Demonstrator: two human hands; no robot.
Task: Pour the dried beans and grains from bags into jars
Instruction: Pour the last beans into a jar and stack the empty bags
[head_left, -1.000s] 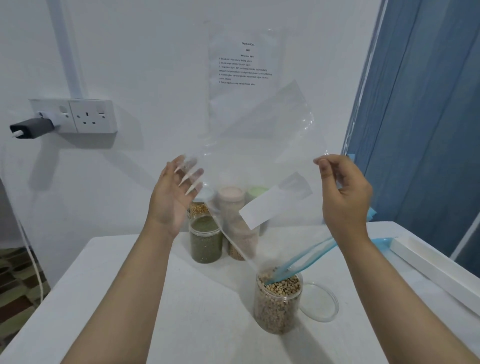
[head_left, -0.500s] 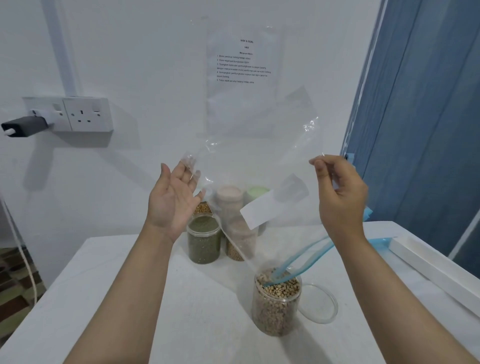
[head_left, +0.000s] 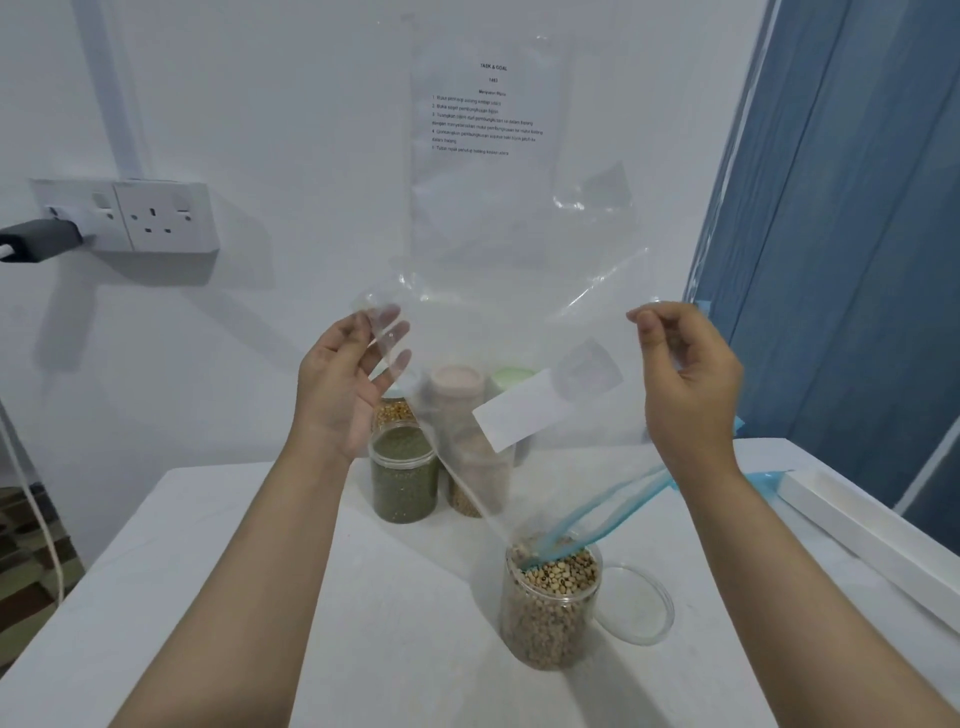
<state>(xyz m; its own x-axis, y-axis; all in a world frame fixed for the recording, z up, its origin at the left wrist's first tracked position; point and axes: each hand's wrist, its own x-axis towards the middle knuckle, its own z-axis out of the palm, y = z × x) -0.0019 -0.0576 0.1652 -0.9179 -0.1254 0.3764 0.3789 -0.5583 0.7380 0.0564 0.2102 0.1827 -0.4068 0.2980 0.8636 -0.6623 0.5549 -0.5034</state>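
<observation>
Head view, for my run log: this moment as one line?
bag: upturned, looks empty, mouth in jar | left hand: holds corner | right hand: pinches corner | lid: off

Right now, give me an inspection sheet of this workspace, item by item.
Surface: white table, bare in front.
Job's things: clear zip bag held upside down, looks empty, its blue zip mouth in the open bean jar; that jar is nearly full; loose lid beside it.
Clutter: green-grain jar and other filled jars behind; white tray at the right edge.
Grippers: left hand holds one bag corner; right hand pinches the other.
Cables: black plug in the wall socket; white cord hanging at left.
Surroundings: printed sheet on the white wall; blue curtain at right.
</observation>
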